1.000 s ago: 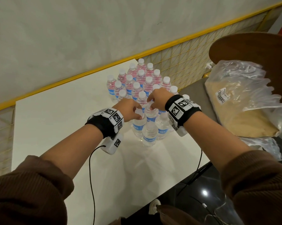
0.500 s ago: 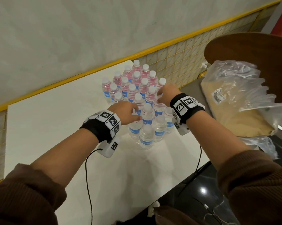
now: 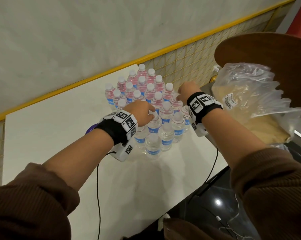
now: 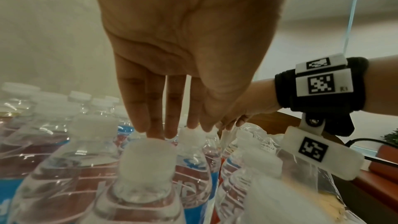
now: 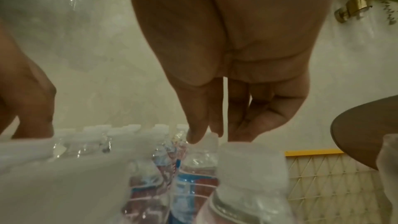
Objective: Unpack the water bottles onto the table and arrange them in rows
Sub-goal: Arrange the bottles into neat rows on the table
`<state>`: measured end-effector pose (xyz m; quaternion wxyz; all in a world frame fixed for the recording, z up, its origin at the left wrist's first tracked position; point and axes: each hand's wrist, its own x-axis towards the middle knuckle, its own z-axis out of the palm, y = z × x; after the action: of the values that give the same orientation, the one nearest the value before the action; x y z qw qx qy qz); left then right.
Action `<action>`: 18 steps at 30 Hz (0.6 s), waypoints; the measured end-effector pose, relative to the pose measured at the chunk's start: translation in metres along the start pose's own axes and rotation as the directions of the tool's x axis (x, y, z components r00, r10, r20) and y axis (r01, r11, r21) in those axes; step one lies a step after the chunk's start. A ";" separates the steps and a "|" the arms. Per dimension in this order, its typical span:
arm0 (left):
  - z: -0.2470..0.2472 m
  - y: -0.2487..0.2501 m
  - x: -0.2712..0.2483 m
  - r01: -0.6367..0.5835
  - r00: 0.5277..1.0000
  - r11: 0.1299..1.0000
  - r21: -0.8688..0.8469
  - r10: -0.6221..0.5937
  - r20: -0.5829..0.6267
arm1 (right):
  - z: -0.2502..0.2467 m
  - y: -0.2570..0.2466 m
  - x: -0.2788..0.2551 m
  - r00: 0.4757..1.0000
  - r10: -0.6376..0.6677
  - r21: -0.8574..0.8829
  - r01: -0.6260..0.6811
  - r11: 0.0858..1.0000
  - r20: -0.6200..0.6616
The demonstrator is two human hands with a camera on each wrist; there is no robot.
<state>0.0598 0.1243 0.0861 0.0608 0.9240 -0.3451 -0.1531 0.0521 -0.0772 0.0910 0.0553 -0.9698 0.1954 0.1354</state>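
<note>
Upright water bottles are clustered on the white counter. The left hand, grip wide, touches a cap; at 2 o'clock the right hand, fingers loosely bent, grip holding nothing.

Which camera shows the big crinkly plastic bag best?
The head view: the whole plastic bag sits right of the bottles, label visible. The left wrist view catches only a crumpled part; the right wrist view shows just a blurry corner.
</note>
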 end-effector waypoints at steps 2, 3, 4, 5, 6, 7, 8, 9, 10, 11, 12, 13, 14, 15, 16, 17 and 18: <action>-0.001 -0.003 -0.001 0.008 1.000 1.000 -0.014 -0.008 0.001 | 0.000 -0.002 0.002 1.000 0.006 -0.012 -0.006 1.000 0.005; -0.002 -0.006 -0.002 0.019 1.000 1.000 -0.024 -0.020 -0.017 | -0.001 -0.003 0.003 1.000 0.005 -0.021 -0.005 1.000 0.009; -0.002 -0.009 -0.003 0.033 0.998 0.999 -0.031 -0.034 -0.049 | -0.002 -0.003 0.005 1.000 -0.001 -0.023 0.001 1.000 0.008; -0.002 -0.012 -0.004 0.044 0.995 0.998 -0.033 -0.047 -0.088 | -0.002 -0.003 0.007 1.000 -0.004 -0.033 0.004 0.999 0.006; -0.002 -0.016 -0.005 0.056 0.991 0.998 -0.030 -0.059 -0.121 | -0.002 -0.003 0.007 1.000 -0.005 -0.032 0.005 0.999 0.004; -0.002 -0.022 -0.006 0.069 0.987 0.997 -0.027 -0.072 -0.143 | -0.002 -0.003 0.008 1.000 -0.003 -0.039 0.003 0.999 0.007; -0.002 -0.027 -0.007 0.086 0.985 0.996 -0.032 -0.090 -0.150 | -0.002 -0.003 0.008 1.000 -0.010 -0.037 0.010 0.999 0.001; -0.002 -0.033 -0.008 0.103 0.982 0.994 -0.044 -0.109 -0.154 | -0.002 -0.003 0.008 1.000 -0.005 -0.036 0.005 0.999 0.001; -0.001 -0.039 -0.009 0.120 0.979 0.991 -0.060 -0.128 -0.160 | -0.002 -0.002 0.008 1.000 -0.006 -0.026 0.006 1.000 -0.005; -0.001 -0.045 -0.011 0.135 0.973 0.988 -0.078 -0.147 -0.176 | -0.003 -0.002 0.007 1.000 -0.002 -0.021 0.002 1.000 -0.001; -0.002 -0.050 -0.013 0.154 0.966 0.983 -0.100 -0.171 -0.195 | -0.003 -0.002 0.005 1.000 -0.004 -0.003 0.004 1.000 -0.008; -0.002 -0.056 -0.015 0.173 0.957 0.977 -0.124 -0.197 -0.212 | -0.004 -0.002 0.003 1.000 -0.002 0.009 0.002 1.000 -0.011; -0.002 -0.061 -0.016 0.199 0.949 0.969 -0.147 -0.228 -0.218 | -0.004 -0.002 0.001 1.000 -0.006 0.019 0.006 1.000 -0.018; -0.002 -0.065 -0.018 0.227 0.943 0.960 -0.165 -0.259 -0.210 | -0.004 -0.003 -0.003 1.000 -0.007 0.027 0.008 1.000 -0.026; -0.001 -0.069 -0.019 0.253 0.941 0.953 -0.169 -0.283 -0.186 | -0.003 -0.006 -0.006 0.998 -0.022 0.043 0.025 0.999 -0.051; 0.000 -0.071 -0.019 0.265 0.944 0.949 -0.170 -0.291 -0.157 | -0.002 -0.011 -0.011 0.996 -0.047 0.067 0.053 0.996 -0.080; 0.002 -0.071 -0.020 0.265 0.949 0.950 -0.167 -0.287 -0.128 | -0.001 -0.018 -0.018 0.989 -0.090 0.105 0.102 0.989 -0.115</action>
<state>0.0888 0.1909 0.0739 0.1327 0.9651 -0.1943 -0.1147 0.0440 -0.0540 0.0978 0.1045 -0.9794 0.1586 0.0681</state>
